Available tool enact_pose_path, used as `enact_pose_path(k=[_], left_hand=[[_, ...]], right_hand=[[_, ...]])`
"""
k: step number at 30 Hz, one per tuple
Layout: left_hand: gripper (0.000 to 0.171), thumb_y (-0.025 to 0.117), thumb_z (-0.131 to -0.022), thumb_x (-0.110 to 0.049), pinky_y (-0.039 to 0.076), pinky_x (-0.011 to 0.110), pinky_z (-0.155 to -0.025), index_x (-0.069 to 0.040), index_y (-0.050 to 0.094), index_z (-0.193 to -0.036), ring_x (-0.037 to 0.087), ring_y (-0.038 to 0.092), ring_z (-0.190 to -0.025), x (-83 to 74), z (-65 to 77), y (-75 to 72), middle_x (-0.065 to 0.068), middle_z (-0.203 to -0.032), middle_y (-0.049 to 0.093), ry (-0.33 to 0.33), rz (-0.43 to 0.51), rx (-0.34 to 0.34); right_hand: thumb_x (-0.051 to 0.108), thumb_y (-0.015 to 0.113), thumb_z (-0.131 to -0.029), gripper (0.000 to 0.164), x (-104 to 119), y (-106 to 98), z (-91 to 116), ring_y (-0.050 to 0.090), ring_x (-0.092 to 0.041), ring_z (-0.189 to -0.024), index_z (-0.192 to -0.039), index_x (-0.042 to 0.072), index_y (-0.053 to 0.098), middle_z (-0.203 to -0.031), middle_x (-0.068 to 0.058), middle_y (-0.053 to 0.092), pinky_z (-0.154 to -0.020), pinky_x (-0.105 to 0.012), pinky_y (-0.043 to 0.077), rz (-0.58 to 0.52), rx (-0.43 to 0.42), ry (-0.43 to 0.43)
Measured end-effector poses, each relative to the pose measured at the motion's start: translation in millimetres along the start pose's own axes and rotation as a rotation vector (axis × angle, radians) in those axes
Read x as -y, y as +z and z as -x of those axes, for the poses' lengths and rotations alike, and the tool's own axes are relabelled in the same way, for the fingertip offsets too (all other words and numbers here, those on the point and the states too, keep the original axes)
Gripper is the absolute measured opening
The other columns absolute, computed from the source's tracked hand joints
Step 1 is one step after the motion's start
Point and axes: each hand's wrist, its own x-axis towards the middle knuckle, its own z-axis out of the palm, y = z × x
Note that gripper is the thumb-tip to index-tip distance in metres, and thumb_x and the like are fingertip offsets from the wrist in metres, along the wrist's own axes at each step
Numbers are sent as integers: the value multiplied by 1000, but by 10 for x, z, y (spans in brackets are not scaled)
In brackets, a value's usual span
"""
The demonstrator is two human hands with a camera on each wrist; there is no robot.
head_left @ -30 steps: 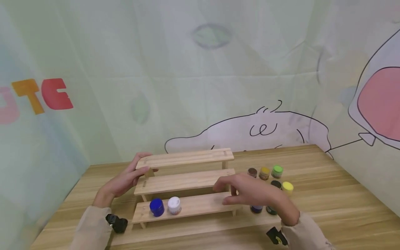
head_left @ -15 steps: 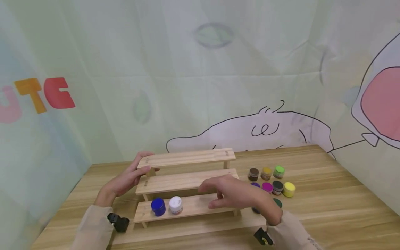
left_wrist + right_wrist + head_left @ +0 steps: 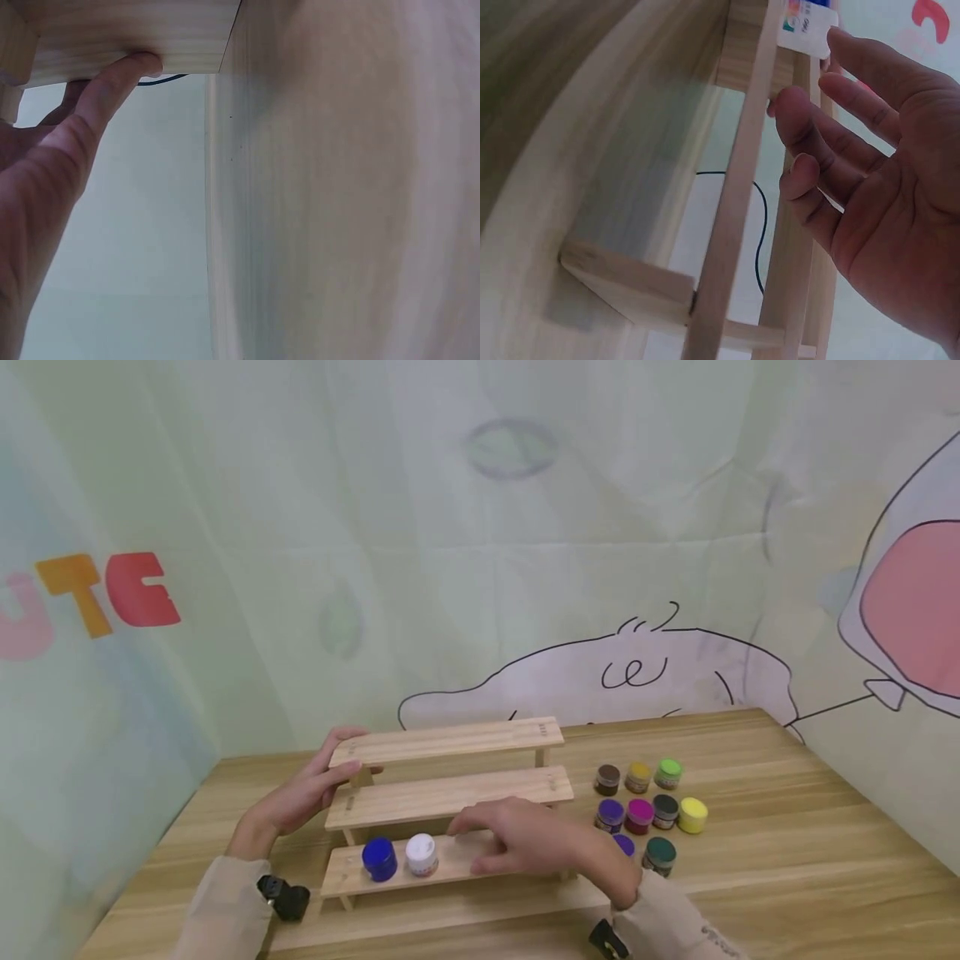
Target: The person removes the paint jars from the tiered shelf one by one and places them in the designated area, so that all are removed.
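Observation:
A three-tier wooden display rack stands on the table. At its upper left end my left hand grips the rack, thumb in front and fingers reaching behind; the left wrist view shows a fingertip pressed on a wooden side piece. On the lowest tier sit a blue paint jar and, to its right, a white paint jar. My right hand hovers over that tier, right of the white jar, fingers loosely bent and holding nothing. In the right wrist view its fingertips point toward the white jar.
Right of the rack, several small paint jars stand on the wooden table, among them a brown jar, a light green jar, a magenta jar and a yellow jar. A printed cloth backdrop hangs behind.
My right hand has moved left along the lowest tier toward the white jar, uncovering more of the jars on the right. The left hand keeps its grip on the rack.

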Motion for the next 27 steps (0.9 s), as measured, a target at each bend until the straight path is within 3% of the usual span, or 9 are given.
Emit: enact_pose_path(k=[8, 16, 23, 27], left_hand=[[47, 43, -109, -24, 48, 38, -93, -19, 18, -148, 44, 37, -130, 41, 11, -17, 22, -145, 28, -16, 10, -5], [47, 43, -109, -24, 48, 37, -93, -19, 19, -149, 45, 37, -131, 35, 9, -26, 23, -146, 28, -8, 4, 1], [50, 43, -109, -25, 49, 37, -93, -16, 16, -149, 42, 39, -129, 25, 2, -26, 16, -141, 36, -22, -1, -1], [49, 43, -109, -26, 48, 38, -93, -17, 16, -149, 43, 38, -129, 26, -12, -22, 17, -142, 34, -23, 3, 1]], right_hand=[[31, 69, -96, 45, 27, 185, -81, 59, 2, -90, -136, 16, 56, -128, 5, 62, -88, -21, 47, 87, -25, -82], [43, 61, -99, 64, 62, 255, -149, 54, -12, -127, -152, 14, 40, -136, 1, 61, -105, -31, 42, 154, -79, -98], [39, 61, -100, 65, 143, 312, -290, 49, -11, -132, -156, 25, 32, -150, 3, 48, -104, -32, 44, 150, -97, -122], [39, 63, -99, 59, 176, 331, -344, 52, -8, -127, -152, 26, 40, -147, 6, 50, -99, -30, 47, 166, -91, -97]])
